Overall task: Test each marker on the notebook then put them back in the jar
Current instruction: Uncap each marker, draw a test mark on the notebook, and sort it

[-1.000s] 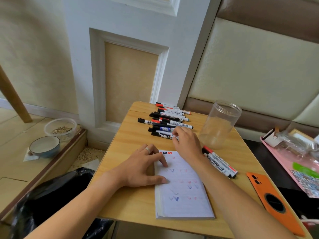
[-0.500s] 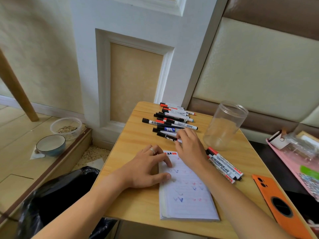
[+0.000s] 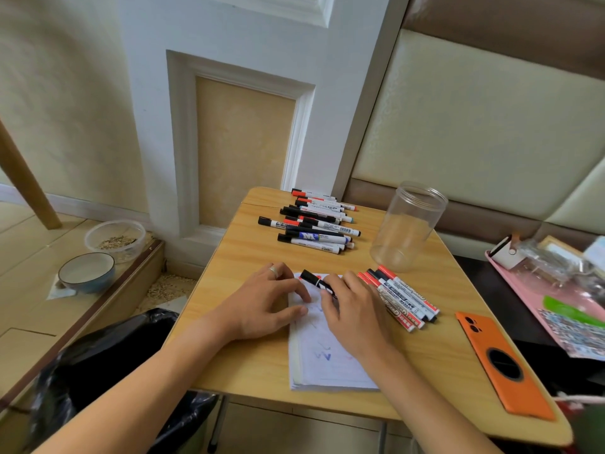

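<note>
Right hand (image 3: 352,309) fingers pinch black-capped white marker (image 3: 317,283) over white lined notebook (image 3: 324,352); left hand (image 3: 262,303) fingers spread flat on notebook's left edge.

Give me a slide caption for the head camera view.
Right hand holds a black-capped marker over the notebook; left hand steadies the page.

Bare table (image 3: 248,257) between marker pile (image 3: 311,224), notebook (image 3: 327,365)

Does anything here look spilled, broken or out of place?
Yes, on the floor left of the table: pale granules lie scattered along the step by the wall, looking spilled. On the table, nothing seems damaged; the jar stands upright and empty, and the markers lie in loose groups.
</note>
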